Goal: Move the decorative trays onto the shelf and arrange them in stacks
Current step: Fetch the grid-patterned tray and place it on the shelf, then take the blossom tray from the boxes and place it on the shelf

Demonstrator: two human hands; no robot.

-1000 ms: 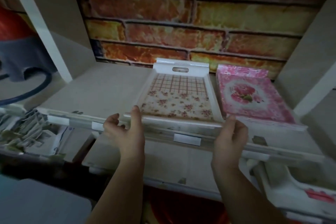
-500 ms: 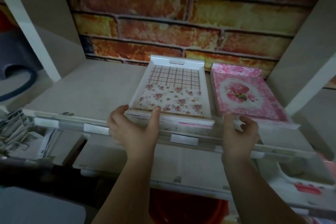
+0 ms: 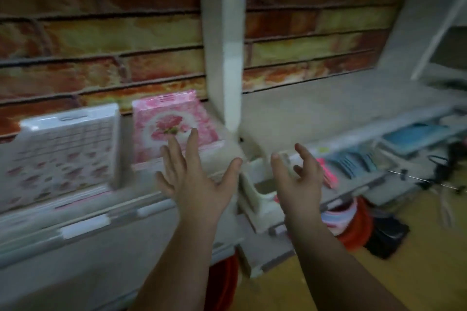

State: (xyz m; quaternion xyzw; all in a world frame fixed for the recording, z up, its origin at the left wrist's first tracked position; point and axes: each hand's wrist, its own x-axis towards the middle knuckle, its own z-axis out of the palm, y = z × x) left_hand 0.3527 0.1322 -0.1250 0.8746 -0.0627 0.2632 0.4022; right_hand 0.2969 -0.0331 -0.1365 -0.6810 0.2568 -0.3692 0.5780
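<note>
Left hand point(image 3: 195, 179) splayed, right hand point(image 3: 298, 174) loosely curled; each grip seemingly empty amid blur.

Motion-blurred floral tray point(image 3: 60, 156) cut off at left edge; blue items point(image 3: 358, 161) on right shelf too smeared to identify.

Bare shelf board point(image 3: 328, 106) is lying open in the right bay, far to near. White upright divider point(image 3: 228, 63) is walling it off from the left bay, where the floral tray point(image 3: 63, 156) and pink tray point(image 3: 174, 124) are taking up the floor. Near right, blurred clutter, possibly packets point(image 3: 353, 161), is crowding the lower ledge.
</note>
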